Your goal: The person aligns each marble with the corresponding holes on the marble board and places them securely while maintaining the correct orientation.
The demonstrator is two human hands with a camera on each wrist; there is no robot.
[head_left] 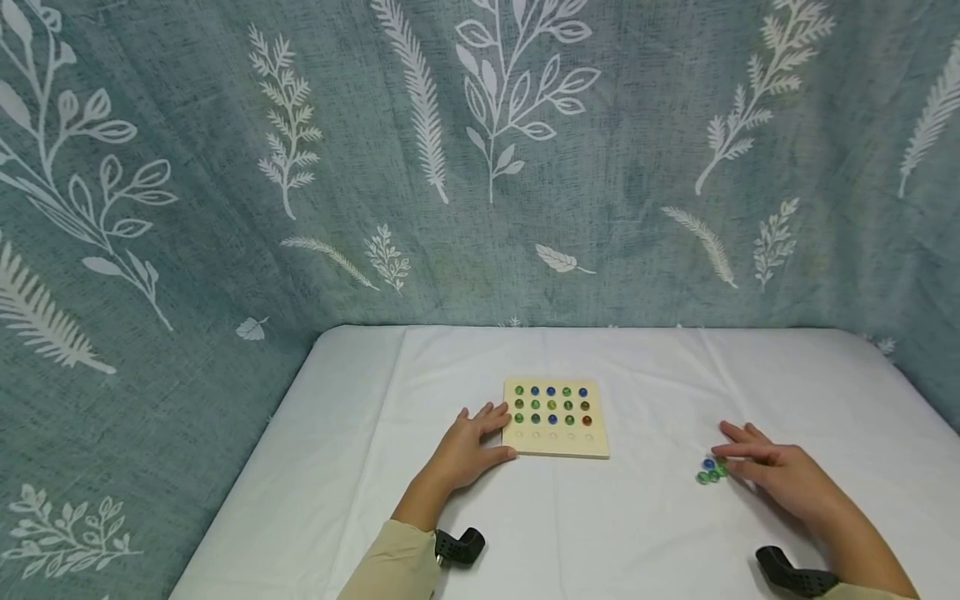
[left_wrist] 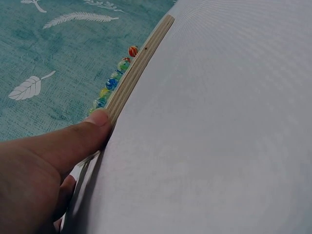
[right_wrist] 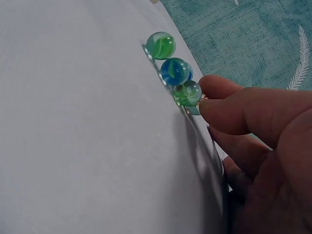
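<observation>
A pale wooden board [head_left: 555, 450] lies on the white cloth, with three rows of glass marbles [head_left: 552, 405] in its hollows; the nearest row shows bare hollows. My left hand [head_left: 470, 450] rests at the board's left side, fingers spread against that edge and thumb at the near left corner. Off to the right, my right hand [head_left: 780, 475] is at a small cluster of loose marbles [head_left: 702, 477], green ones and a blue marble [right_wrist: 174, 71]. Its thumb and index fingertip meet a green marble [right_wrist: 188, 92]; whether they pinch it I cannot tell.
A white cloth [head_left: 637, 517] covers the table. Behind it and at the sides hangs a green-blue curtain [head_left: 480, 258] with white leaf patterns. A black wrist device [head_left: 461, 547] sits at each wrist.
</observation>
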